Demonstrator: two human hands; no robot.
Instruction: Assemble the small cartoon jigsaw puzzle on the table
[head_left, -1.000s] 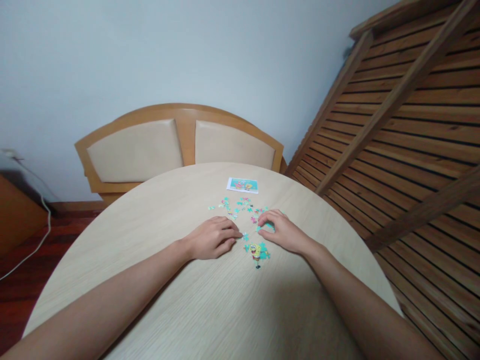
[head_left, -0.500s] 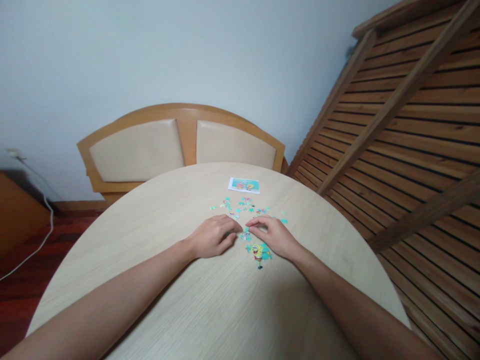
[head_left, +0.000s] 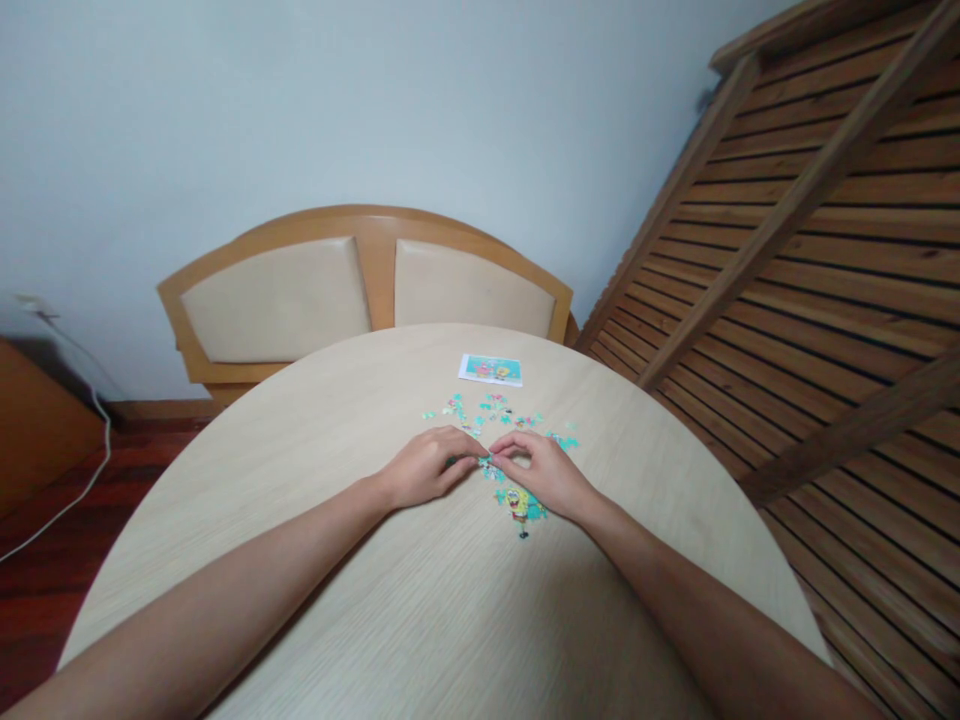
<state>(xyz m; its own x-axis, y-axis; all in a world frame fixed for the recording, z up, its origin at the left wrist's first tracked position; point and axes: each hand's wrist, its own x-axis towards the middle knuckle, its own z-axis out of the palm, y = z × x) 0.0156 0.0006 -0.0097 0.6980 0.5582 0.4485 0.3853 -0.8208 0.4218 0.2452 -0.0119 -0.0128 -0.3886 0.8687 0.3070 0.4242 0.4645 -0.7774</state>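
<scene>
Got left hand (head_left: 433, 467) and right hand (head_left: 544, 472) pretty much fingertip to fingertip at a small puzzle clump (head_left: 492, 474) near the middle of the table (head_left: 337, 620). Can't tell about any piece gripped in either. Seeing a joined yellow-character section (head_left: 517, 503) just toward the near edge, loose pieces (head_left: 496, 405) scattered farther out, picture card (head_left: 491, 370) near the far edge.

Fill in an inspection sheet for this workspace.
Surface: round light wood-grain table.
Job's things: puzzle section with a yellow figure, by the right hand; smaller cluster at both hands; picture card beyond.
Clutter: loose puzzle pieces scattered beyond the hands.
Hands: left hand and right hand close together; whether either grips a piece, unclear.
Cables: white cable trails down at left.
Surroundings: pale wall and wooden frame behind; slatted wood at right.
</scene>
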